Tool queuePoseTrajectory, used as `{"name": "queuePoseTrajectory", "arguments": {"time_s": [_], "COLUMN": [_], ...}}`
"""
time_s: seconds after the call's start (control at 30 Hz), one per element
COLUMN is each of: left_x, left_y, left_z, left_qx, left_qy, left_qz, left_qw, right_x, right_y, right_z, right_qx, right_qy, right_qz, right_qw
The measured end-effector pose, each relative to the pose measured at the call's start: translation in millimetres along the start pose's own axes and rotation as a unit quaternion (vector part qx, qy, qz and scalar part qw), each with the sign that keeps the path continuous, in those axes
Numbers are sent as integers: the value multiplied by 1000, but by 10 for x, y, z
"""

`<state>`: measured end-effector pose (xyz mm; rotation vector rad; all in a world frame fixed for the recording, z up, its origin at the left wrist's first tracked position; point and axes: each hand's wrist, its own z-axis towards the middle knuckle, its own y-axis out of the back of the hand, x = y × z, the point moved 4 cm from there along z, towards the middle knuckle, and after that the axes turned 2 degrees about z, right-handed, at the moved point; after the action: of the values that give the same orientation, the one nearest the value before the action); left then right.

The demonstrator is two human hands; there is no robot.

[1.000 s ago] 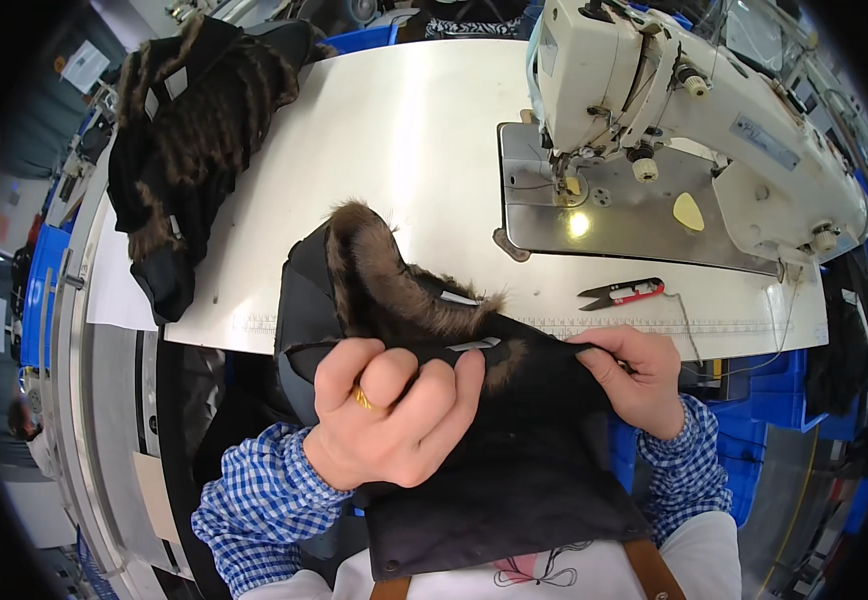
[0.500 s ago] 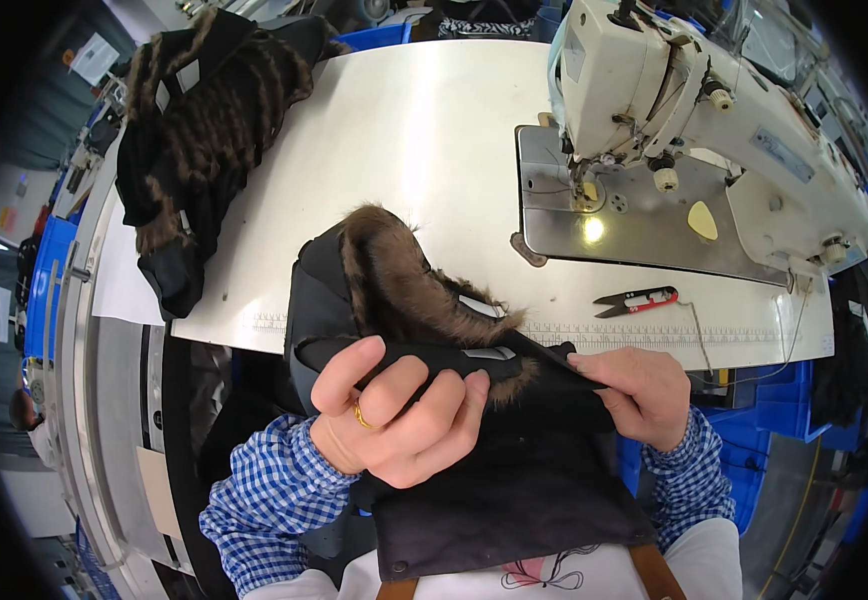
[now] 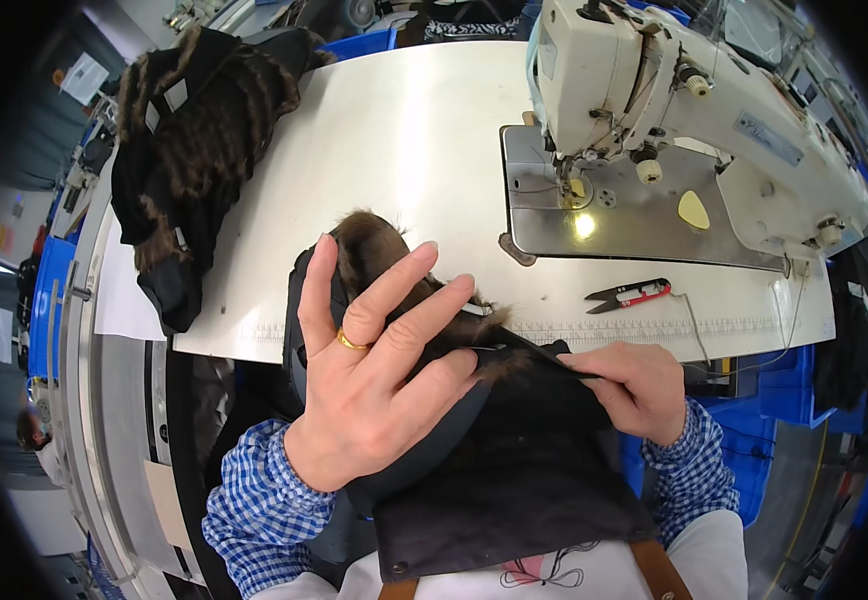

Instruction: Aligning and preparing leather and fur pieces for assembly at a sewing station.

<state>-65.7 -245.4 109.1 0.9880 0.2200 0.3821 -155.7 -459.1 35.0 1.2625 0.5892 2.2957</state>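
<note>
A black hat with brown fur trim [image 3: 379, 250] lies in front of me at the near edge of the table, its front part hidden behind my left hand. My left hand [image 3: 369, 385], with a ring on one finger, reaches over it. The index finger bends down at the fur beside a small pale label, the thumb out of sight beneath; the other fingers fan upward. My right hand [image 3: 639, 385] pinches the narrow black end of the hat between thumb and forefinger, and the fabric stretches taut between both hands.
A white sewing machine [image 3: 694, 110] stands on the right of the white table [image 3: 374, 130]. Thread snips [image 3: 631, 295] with a red-and-black handle lie before it, near a printed ruler strip. Several fur-trimmed black hats [image 3: 209, 140] are piled at the left. Blue bins [image 3: 789, 385] sit below right.
The outer fingers of my left hand have uncurled and spread upward over the hat, covering more of its fur. My right hand keeps its pinch. The view has shifted slightly.
</note>
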Motion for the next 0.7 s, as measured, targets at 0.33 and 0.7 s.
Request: {"name": "queuePoseTrajectory", "arguments": {"time_s": [0.33, 0.7], "left_x": [-192, -68], "left_y": [-76, 97], "left_z": [-190, 225], "left_qx": [-89, 67], "left_qy": [-143, 101], "left_qz": [22, 22], "left_qw": [985, 992], "right_x": [-140, -72], "right_y": [-145, -272], "right_z": [67, 4], "right_qx": [-76, -148], "right_qy": [-182, -65], "right_qz": [171, 102], "right_qw": [965, 982]}}
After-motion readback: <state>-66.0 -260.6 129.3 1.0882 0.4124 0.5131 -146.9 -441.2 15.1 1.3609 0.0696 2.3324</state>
